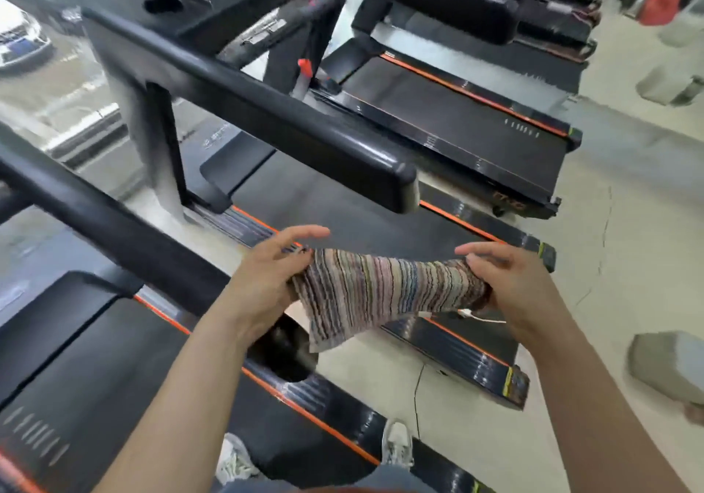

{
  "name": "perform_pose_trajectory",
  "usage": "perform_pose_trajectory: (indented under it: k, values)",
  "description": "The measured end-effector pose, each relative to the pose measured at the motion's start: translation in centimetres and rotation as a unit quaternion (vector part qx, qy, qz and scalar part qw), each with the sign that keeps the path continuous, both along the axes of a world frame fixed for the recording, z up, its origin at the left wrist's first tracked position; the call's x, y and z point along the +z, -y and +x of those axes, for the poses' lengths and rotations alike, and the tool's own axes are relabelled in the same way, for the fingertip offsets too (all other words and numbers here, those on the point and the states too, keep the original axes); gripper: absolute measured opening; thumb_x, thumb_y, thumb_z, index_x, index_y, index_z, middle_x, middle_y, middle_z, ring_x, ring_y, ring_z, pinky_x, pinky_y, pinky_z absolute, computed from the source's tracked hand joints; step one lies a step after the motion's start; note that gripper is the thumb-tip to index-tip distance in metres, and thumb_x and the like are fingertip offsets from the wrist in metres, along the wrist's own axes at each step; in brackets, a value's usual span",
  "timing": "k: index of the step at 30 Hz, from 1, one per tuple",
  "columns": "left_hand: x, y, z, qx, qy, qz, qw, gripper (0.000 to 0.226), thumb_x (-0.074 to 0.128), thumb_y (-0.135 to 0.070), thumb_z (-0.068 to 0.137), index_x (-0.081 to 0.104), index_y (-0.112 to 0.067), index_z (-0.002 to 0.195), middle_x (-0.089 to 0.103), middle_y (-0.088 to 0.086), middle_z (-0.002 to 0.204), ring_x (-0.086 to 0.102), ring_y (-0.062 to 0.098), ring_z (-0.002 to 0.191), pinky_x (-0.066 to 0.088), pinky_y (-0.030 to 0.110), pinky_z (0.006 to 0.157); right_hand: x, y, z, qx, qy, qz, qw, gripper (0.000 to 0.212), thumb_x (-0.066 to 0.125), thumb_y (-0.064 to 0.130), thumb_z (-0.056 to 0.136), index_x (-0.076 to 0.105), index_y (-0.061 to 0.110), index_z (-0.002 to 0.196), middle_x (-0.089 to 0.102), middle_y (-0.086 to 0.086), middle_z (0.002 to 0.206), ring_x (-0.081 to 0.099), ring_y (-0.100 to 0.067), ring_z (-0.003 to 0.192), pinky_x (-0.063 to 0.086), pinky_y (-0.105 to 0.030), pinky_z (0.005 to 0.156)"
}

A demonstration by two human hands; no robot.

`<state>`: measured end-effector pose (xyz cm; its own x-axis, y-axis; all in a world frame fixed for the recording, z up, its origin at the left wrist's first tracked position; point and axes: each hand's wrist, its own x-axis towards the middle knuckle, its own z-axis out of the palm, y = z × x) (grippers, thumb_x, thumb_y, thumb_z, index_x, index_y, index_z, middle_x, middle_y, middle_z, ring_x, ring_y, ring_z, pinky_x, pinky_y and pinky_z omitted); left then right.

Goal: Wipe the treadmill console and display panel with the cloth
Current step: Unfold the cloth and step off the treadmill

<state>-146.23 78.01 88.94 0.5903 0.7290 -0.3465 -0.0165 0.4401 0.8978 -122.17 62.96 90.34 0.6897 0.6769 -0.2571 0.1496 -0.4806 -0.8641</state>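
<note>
A striped, multicoloured cloth point(375, 289) is stretched between my two hands in the lower middle of the head view. My left hand point(266, 281) grips its left end, with the index finger stretched out above it. My right hand point(510, 283) grips the right end, fingers curled round the bunched fabric. The cloth hangs in the air above the treadmill belts, below the end of a black handrail point(289, 127). A black treadmill console point(198, 1) with a round cup hole shows blurred at the top left, far from both hands.
Several black treadmills with orange-edged belts point(457, 119) stand side by side. A second handrail point(114, 226) crosses at the left. A white cable point(482, 317) lies on the pale floor. Grey blocks point(670, 370) sit on the floor at right. My shoes point(398, 445) show at the bottom.
</note>
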Motion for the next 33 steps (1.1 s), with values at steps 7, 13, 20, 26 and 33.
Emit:
perform_pose_trajectory:
  k: [7,13,20,26,33]
  values:
    - [-1.1,5.0,11.6,-0.096,-0.125,0.119,0.980,0.050,0.037,0.016,0.089,0.067,-0.020,0.104,0.068,-0.001,0.092,0.060,0.013,0.080,0.048,0.034,0.073,-1.2,7.8,11.4,0.117,-0.032,-0.074,0.990,0.050,0.080,0.004,0.073,0.068,0.020,0.119,0.070,0.002,0.109,0.066,-0.011,0.097,0.053,-0.031,0.090]
    - [-1.7,4.8,16.0,-0.116,-0.316,0.438,0.834,0.023,0.059,-0.007,0.089,0.067,-0.026,0.097,0.065,-0.016,0.082,0.057,0.002,0.075,0.034,0.010,0.063,-3.4,8.2,14.9,0.187,0.237,-0.152,0.941,0.007,0.072,0.024,0.085,0.076,0.024,0.090,0.055,0.005,0.088,0.051,-0.014,0.093,0.039,-0.027,0.080]
    - [0.6,3.0,22.1,-0.118,-0.210,0.415,0.877,0.012,0.066,-0.014,0.089,0.070,-0.025,0.086,0.063,-0.008,0.097,0.059,0.006,0.091,0.042,0.018,0.082,-1.5,10.1,18.3,-0.081,-0.139,0.085,0.983,0.023,0.057,0.015,0.096,0.075,0.009,0.082,0.074,-0.010,0.088,0.066,-0.032,0.089,0.049,-0.043,0.090]
    - [1.6,4.1,30.4,-0.095,-0.101,0.183,0.973,0.009,0.064,-0.018,0.091,0.072,-0.019,0.088,0.073,-0.002,0.076,0.067,0.012,0.075,0.057,0.031,0.072,0.3,10.9,23.6,-0.239,-0.204,0.222,0.923,0.019,0.056,0.018,0.097,0.071,0.012,0.088,0.072,-0.003,0.080,0.068,-0.014,0.073,0.053,-0.029,0.058]
    - [0.8,5.9,45.1,-0.095,-0.078,0.133,0.984,0.024,0.058,-0.030,0.095,0.053,-0.013,0.078,0.066,0.003,0.067,0.062,0.015,0.060,0.054,0.030,0.058,-0.5,13.2,35.2,-0.294,-0.261,0.258,0.882,0.029,0.047,0.030,0.102,0.070,0.015,0.094,0.070,-0.013,0.096,0.065,-0.023,0.081,0.052,-0.034,0.059]
